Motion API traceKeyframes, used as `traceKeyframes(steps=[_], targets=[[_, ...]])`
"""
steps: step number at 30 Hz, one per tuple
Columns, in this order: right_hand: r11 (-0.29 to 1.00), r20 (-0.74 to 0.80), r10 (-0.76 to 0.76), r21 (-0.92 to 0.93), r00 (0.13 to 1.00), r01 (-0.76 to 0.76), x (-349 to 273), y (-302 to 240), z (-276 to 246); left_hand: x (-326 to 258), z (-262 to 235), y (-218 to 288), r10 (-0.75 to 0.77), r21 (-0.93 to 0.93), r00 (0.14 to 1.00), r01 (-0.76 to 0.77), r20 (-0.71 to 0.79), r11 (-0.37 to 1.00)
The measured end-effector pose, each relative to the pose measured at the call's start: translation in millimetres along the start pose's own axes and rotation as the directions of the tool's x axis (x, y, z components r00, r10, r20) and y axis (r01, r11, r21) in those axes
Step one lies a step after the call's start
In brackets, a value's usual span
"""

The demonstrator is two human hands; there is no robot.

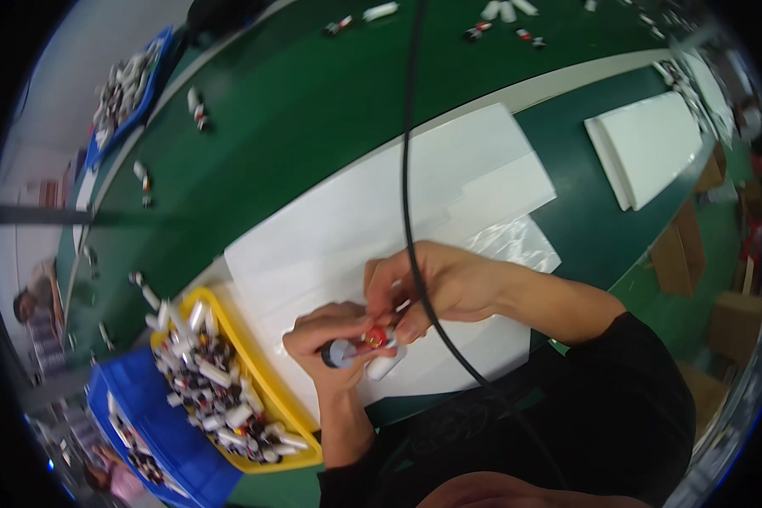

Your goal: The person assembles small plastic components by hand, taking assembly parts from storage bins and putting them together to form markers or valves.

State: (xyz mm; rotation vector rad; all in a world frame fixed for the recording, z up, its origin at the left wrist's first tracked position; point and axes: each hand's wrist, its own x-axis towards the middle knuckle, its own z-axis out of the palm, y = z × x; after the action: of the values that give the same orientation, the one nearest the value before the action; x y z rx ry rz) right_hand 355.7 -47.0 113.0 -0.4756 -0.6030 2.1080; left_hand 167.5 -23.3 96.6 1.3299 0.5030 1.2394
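Observation:
My left hand (330,332) is closed round a small cylindrical part. The red end (377,338) of this part points up, and a white tube (385,364) shows below it. A piece with a round grey face and dark side (339,354) sticks out by the left thumb; whether it belongs to the same part I cannot tell. Close against the red end, my right hand (432,288) has its fingertips pinched together. Anything between those fingertips is too small or hidden to make out. Both hands are above white sheets (347,229) on the green table.
At the left stands a yellow bin (262,381) heaped with white-and-black cylindrical parts, beside a blue bin (157,423). Similar parts (196,108) lie along the green conveyor belt (305,102). A black cable (406,169) hangs before the right hand. White sheets (648,144) are stacked far right.

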Motion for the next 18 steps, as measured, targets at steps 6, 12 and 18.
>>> traceKeyframes(steps=[6, 12, 18], targets=[[0.796, -0.252, -0.221, -0.605, 0.942, 0.025, 13.2, -25.7, -4.5, 18.1, -6.3, 3.9, -0.117, -0.045, 0.989, 0.113, -0.088, 0.993], [-0.363, 0.191, -0.844, -0.891, 0.502, -0.272, 40.7, -111.9, -97.4, 94.6, -13.5, -3.8, -0.091, 0.212, 0.873, 0.216, -0.479, 0.953], [-0.450, 0.423, -0.875, -0.526, 0.237, -0.722, 100.8, -177.5, -182.5, 99.0, -57.5, -17.7, -0.146, 0.275, 0.813, 0.352, -0.564, 0.895]])
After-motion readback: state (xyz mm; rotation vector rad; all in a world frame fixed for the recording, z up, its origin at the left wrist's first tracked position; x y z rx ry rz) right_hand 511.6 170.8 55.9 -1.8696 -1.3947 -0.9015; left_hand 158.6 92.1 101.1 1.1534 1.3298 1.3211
